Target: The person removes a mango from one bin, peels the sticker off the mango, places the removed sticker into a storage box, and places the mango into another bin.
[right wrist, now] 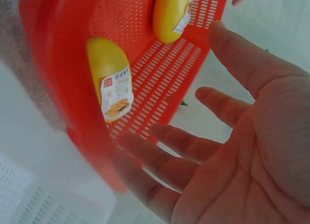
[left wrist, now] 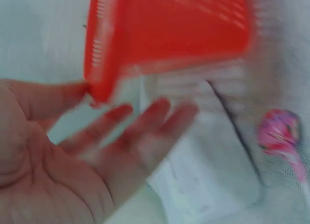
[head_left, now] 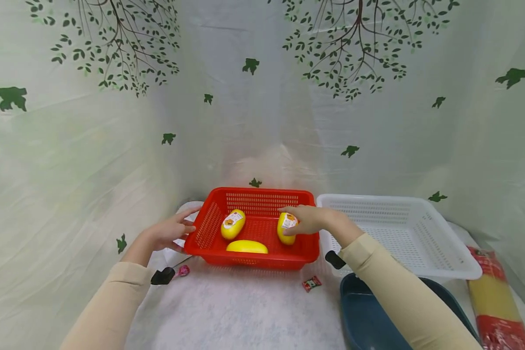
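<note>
Sitting between hands [head_left: 168,233] [head_left: 308,219] (fingers extended, unclenched): red basket [head_left: 253,261] with three yellow items [head_left: 233,225].

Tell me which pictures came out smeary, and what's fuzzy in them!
Left wrist view: smeariest, with the red plastic basket and the fingertips of the left hand blurred; right wrist view: the basket's near rim is smeared, but the sticker is clearer; head view: mostly sharp, its green leaf print crisp-edged.
</note>
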